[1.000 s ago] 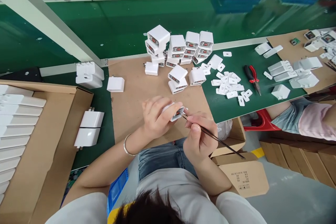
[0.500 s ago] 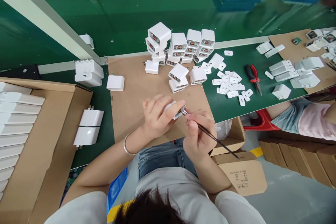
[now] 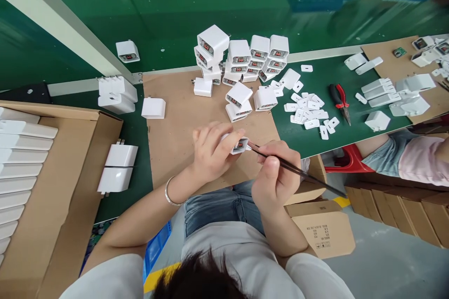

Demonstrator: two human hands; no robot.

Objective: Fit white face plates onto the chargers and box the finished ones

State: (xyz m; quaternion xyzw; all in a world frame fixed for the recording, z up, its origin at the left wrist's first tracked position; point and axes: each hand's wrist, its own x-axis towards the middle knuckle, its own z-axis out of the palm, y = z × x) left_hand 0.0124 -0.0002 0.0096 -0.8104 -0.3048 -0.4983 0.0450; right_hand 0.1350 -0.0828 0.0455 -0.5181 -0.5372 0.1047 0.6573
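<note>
My left hand (image 3: 211,155) is closed around a white charger housing (image 3: 240,145), whose open end faces right and shows parts inside. Dark tweezers (image 3: 312,178) are pinched in my right hand (image 3: 276,178). Their tips are close by the housing's open end; whether they touch it I cannot tell. Beyond my hands, stacked white chargers (image 3: 239,50) show their open ends. Two more chargers (image 3: 238,94) lie one on another nearer to me. Small white end caps (image 3: 308,111) lie scattered to the right.
Red-handled pliers (image 3: 339,100) lie right of the caps. At left stands a cardboard box (image 3: 79,168) holding rows of white pieces. Several white chargers (image 3: 117,168) lie beside it. A brown sheet (image 3: 175,145) covers the middle of the table. Another person's leg (image 3: 372,147) is at right.
My right hand has moved right and drawn the tweezers back from inside the housing's opening. On the green surface behind, one charger has shifted right, out from behind the post.
</note>
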